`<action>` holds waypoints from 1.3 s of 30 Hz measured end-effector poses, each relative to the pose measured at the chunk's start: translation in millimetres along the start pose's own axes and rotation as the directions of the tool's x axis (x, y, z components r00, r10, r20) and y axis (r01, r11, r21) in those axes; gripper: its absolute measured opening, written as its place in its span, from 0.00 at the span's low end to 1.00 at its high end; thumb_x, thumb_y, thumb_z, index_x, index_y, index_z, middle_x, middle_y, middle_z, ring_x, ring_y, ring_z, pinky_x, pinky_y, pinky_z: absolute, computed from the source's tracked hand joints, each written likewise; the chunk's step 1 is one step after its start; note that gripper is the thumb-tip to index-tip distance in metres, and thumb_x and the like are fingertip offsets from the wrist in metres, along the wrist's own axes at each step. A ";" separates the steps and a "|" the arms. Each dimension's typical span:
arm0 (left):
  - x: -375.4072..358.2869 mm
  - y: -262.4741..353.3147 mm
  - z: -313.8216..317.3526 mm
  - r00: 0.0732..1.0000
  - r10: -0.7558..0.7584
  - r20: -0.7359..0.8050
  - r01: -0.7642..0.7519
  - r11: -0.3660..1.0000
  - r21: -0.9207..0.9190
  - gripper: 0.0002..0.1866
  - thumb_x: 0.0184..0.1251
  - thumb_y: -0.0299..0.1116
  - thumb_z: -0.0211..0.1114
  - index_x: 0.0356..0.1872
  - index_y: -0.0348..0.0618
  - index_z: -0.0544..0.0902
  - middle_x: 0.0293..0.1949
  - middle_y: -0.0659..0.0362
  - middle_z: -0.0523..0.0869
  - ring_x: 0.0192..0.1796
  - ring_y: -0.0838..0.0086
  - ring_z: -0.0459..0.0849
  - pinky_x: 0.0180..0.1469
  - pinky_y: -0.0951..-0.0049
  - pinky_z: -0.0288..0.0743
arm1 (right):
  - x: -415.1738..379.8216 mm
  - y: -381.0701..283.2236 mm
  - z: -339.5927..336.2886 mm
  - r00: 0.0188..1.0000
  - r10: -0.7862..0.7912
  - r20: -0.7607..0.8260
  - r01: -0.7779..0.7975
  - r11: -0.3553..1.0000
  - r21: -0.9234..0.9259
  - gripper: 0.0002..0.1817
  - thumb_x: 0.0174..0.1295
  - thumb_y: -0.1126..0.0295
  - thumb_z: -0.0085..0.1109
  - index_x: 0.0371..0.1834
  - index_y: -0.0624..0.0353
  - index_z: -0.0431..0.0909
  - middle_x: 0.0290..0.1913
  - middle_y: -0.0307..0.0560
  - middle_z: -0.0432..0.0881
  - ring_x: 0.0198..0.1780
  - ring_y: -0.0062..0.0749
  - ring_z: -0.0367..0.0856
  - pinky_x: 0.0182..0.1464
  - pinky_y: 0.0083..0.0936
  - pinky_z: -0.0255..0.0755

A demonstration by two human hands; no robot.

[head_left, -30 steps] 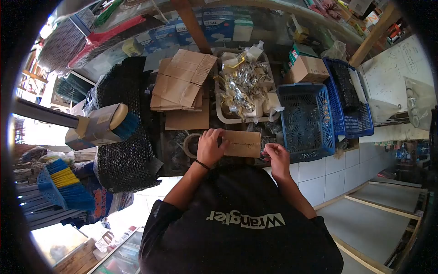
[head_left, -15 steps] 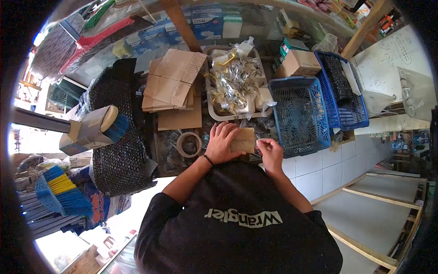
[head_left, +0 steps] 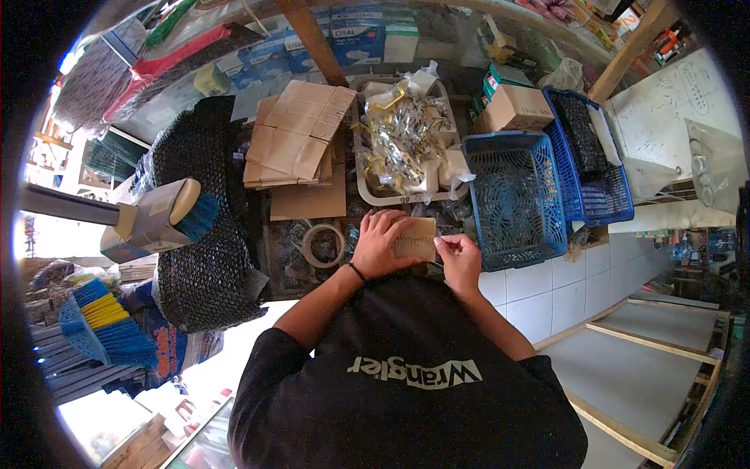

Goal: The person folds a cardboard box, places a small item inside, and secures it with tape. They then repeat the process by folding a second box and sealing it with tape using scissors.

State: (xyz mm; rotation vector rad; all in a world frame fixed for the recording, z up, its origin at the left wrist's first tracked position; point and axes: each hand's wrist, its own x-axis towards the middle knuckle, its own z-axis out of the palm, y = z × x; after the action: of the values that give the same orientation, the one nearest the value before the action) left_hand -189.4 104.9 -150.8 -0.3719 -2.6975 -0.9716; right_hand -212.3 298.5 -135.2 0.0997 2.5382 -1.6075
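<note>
A small tan cardboard packet (head_left: 416, 239) with faint marks on its top lies close in front of my body. My left hand (head_left: 381, 244) grips it from the left, fingers over the far edge and thumb along the near side. At the packet's right edge, my right hand (head_left: 459, 259) is closed in a pinch, and whatever sits between its fingertips is too small to make out. A roll of tape (head_left: 305, 247) lies left of my left hand. Beyond the packet stands a white tray (head_left: 367, 191) heaped with clear plastic-wrapped pieces.
Flat cardboard sheets (head_left: 301, 133) are stacked at the back left, beside black bubble wrap (head_left: 195, 258). An empty-looking blue basket (head_left: 516, 195) stands to the right, with another blue basket (head_left: 617, 205) behind it holding black material. A broom (head_left: 148, 223) juts in from the left.
My right hand has shifted very slightly toward the packet's right edge. The left hand keeps its hold on the packet, almost unmoved.
</note>
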 end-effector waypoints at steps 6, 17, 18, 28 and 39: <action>0.2 0.4 -0.7 1.000 -0.007 0.001 0.007 1.000 -0.010 0.40 0.39 0.55 0.74 0.56 0.50 0.72 0.56 0.54 0.73 0.60 0.56 0.69 0.63 0.52 0.57 | 1.3 3.7 1.9 1.000 -0.018 -0.012 0.019 1.000 0.016 0.11 0.56 0.67 0.67 0.32 0.64 0.79 0.28 0.44 0.83 0.30 0.24 0.81 0.33 0.22 0.73; 1.4 1.0 -0.4 1.000 -0.025 0.001 0.025 0.999 -0.024 0.38 0.39 0.55 0.73 0.54 0.50 0.74 0.55 0.57 0.72 0.60 0.59 0.68 0.63 0.53 0.56 | 3.0 4.6 0.4 1.000 0.014 -0.003 -0.014 1.000 0.021 0.12 0.56 0.66 0.67 0.32 0.65 0.79 0.27 0.45 0.83 0.29 0.25 0.81 0.33 0.23 0.73; 1.6 1.1 -0.4 1.000 -0.023 -0.002 0.023 0.999 -0.029 0.38 0.39 0.55 0.73 0.54 0.50 0.74 0.55 0.57 0.72 0.60 0.59 0.68 0.63 0.53 0.56 | 3.2 6.0 1.1 1.000 0.015 -0.006 -0.015 0.999 0.032 0.12 0.55 0.66 0.67 0.32 0.65 0.79 0.27 0.45 0.83 0.29 0.26 0.81 0.33 0.23 0.73; 1.8 1.0 -0.4 1.000 -0.025 0.002 0.025 0.999 -0.032 0.39 0.39 0.56 0.74 0.54 0.50 0.73 0.55 0.58 0.73 0.60 0.59 0.68 0.63 0.53 0.56 | 4.4 2.2 -0.4 1.000 0.026 -0.003 -0.026 0.998 -0.057 0.11 0.53 0.66 0.67 0.31 0.64 0.80 0.27 0.46 0.83 0.29 0.29 0.82 0.34 0.26 0.74; 0.0 2.8 -1.1 1.000 -0.027 0.010 0.027 1.000 0.011 0.42 0.36 0.55 0.76 0.57 0.51 0.73 0.57 0.56 0.71 0.60 0.56 0.68 0.62 0.53 0.58 | 5.6 10.6 9.4 0.999 -0.040 -0.036 0.039 0.998 -0.039 0.11 0.53 0.69 0.67 0.31 0.64 0.77 0.25 0.44 0.80 0.28 0.27 0.79 0.32 0.25 0.72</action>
State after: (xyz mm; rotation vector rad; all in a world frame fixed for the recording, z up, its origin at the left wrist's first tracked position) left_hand -188.3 106.3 -148.3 -0.3400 -2.7224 -0.9642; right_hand -215.7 294.4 -149.4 0.0764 2.6134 -1.5844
